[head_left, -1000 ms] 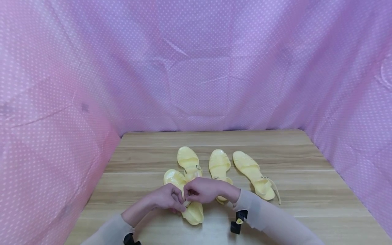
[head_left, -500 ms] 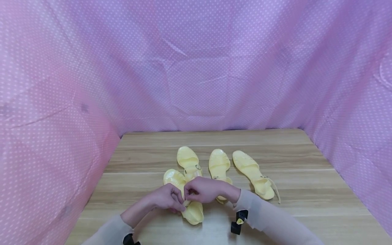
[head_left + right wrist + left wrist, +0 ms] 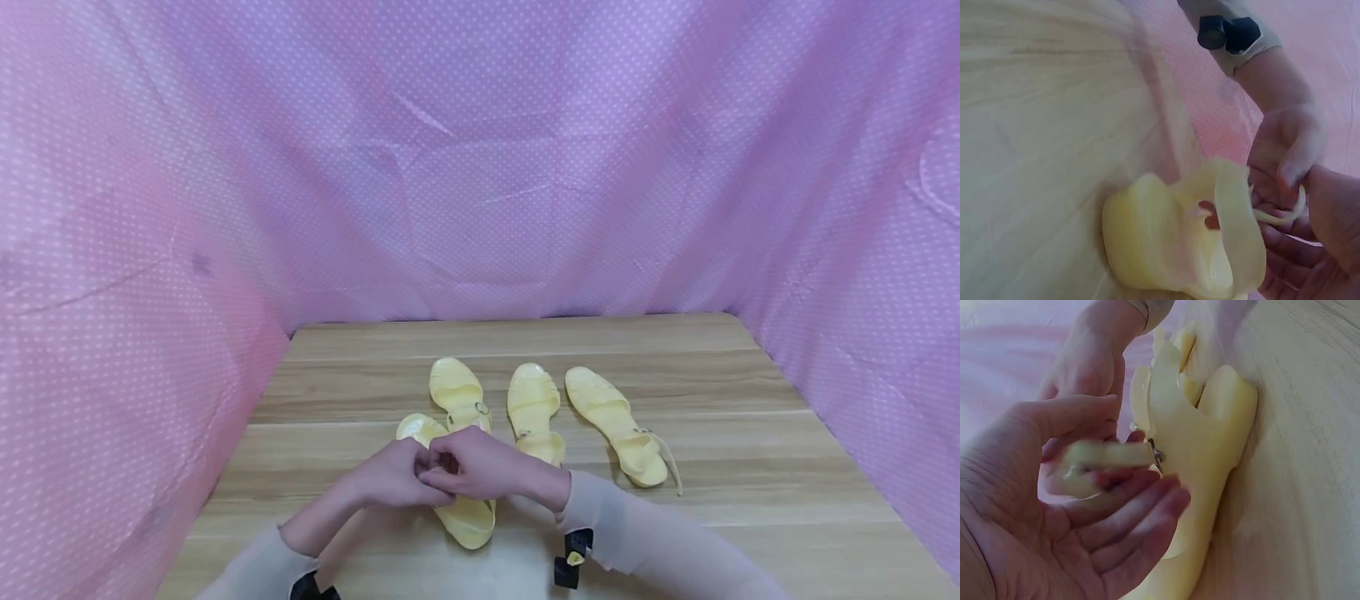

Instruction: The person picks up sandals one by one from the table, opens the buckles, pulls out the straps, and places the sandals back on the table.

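A pale yellow sandal (image 3: 471,527) lies nearest the person, toe away, with both hands over its middle. In the left wrist view its ankle strap (image 3: 1119,455) runs out through a small metal buckle (image 3: 1157,455); the strap's free end is blurred. My left hand (image 3: 392,477) curls its fingers under the strap beside the buckle, thumb above. My right hand (image 3: 474,463) meets it from the other side and holds the loose strap between thumb and fingers. From the right wrist, the strap end (image 3: 1282,217) bends up between both hands, while the heel band (image 3: 1235,219) stands upright.
Behind the worked sandal lies another yellow sandal (image 3: 454,385), its front end close by. Two more sandals lie to the right, one straight (image 3: 532,400) and one slanted (image 3: 600,404) with its strap loose. Pink dotted cloth (image 3: 480,208) surrounds the wooden table (image 3: 750,467).
My right hand has shifted left and slightly up, now overlapping the left hand's fingers. The left hand has turned a little, covering the strap. The other sandals have stayed in place.
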Motion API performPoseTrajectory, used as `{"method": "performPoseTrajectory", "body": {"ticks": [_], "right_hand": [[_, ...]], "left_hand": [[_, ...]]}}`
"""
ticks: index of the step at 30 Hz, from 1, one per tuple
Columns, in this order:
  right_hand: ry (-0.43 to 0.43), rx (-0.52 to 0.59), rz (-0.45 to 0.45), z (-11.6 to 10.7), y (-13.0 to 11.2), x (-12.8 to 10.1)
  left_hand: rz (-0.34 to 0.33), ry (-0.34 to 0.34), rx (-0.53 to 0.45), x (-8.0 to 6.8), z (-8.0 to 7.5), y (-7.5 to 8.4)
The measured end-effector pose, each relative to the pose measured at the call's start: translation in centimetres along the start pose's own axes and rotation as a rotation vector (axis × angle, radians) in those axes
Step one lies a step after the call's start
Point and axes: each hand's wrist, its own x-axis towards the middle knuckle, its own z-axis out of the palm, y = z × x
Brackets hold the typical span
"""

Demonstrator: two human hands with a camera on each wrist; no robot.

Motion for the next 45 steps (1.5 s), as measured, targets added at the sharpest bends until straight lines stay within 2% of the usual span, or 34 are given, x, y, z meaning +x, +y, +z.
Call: {"method": "performPoseTrajectory", "body": {"ticks": [4, 7, 13, 18, 24, 28, 34, 37, 42, 45], "right_hand": [[0.012, 0.013, 0.001, -0.3, 0.5, -0.4], [-0.028, 0.007, -0.001, -0.7, 1.5, -1.1], [-0.091, 0.003, -0.024, -1.0, 2.6, -1.5], [-0.104, -0.061, -0.021, -1.1, 2.7, -1.6], [-0.089, -0.110, -0.048, -1.2, 2.7, -1.6], [-0.074, -0.103, -0.083, -0.7, 2.3, -1.3], [-0.055, -0.070, -0.048, -0.8, 2.3, -1.3], [-0.046, -0.076, -0.065, -0.8, 2.2, -1.2], [-0.062, -0.070, -0.107, -0.5, 2.0, -0.7], [-0.071, -0.071, -0.093, -0.3, 2.0, -0.7]], "left_hand": [[0.010, 0.039, 0.003, -0.1, 0.0, 0.5], [0.010, 0.082, 0.002, -0.1, 0.4, 0.4], [0.045, 0.161, 0.068, 0.1, 1.0, -0.2], [0.055, 0.197, 0.107, 0.0, 0.9, -0.1], [0.029, 0.211, 0.117, -0.1, 0.7, 0.2], [0.041, 0.221, 0.123, -0.1, 0.7, 0.1], [0.038, 0.214, 0.123, -0.2, 0.8, -0.1], [0.040, 0.216, 0.126, -0.2, 0.7, -0.1], [0.056, 0.221, 0.123, -0.2, 0.7, -0.2], [0.063, 0.215, 0.110, -0.3, 0.6, -0.2]]}}
